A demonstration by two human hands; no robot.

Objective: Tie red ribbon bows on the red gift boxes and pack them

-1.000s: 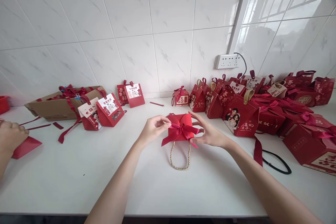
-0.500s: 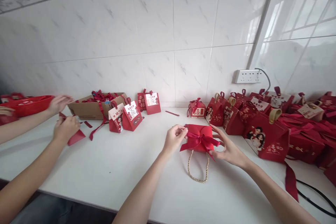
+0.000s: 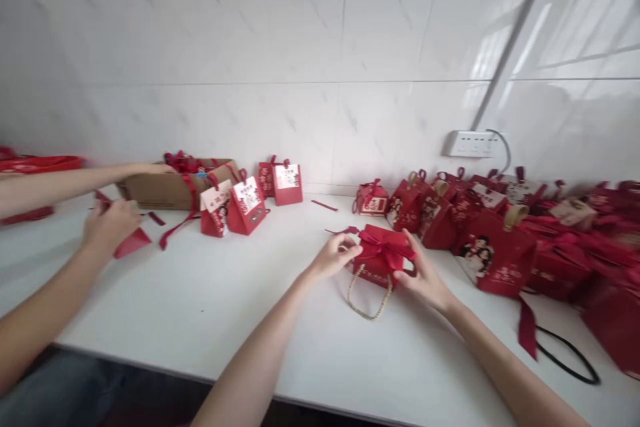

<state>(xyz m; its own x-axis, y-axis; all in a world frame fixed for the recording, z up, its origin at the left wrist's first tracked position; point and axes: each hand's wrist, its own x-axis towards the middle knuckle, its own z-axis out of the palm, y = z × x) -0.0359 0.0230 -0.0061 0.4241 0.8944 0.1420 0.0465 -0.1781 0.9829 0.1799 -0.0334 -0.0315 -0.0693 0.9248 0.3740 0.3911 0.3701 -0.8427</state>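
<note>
A small red gift box (image 3: 369,271) with a glossy ribbon bow (image 3: 383,249) on top stands on the white table in front of me. From its near side a twisted gold cord handle (image 3: 371,315) hangs onto the tabletop. My left hand (image 3: 334,255) grips the box's left side, thumb toward the bow, and a ribbon end sticks out beyond those fingers. On the other side, my right hand (image 3: 425,280) holds the box between thumb and fingers, close to the bow's right loop. Fingers behind the box are partly hidden.
Many red gift boxes (image 3: 500,257) crowd the right side, with a black cable (image 3: 575,357) near them. Several more boxes (image 3: 250,203) stand left of centre beside a cardboard carton (image 3: 155,191). A co-worker's hand (image 3: 113,223) holds a red folded piece; their other arm reaches into the carton.
The box has tilted up, showing more of its printed near side, and my hands have shifted with it. The co-worker's far hand has moved to the carton. My view has shifted slightly.
</note>
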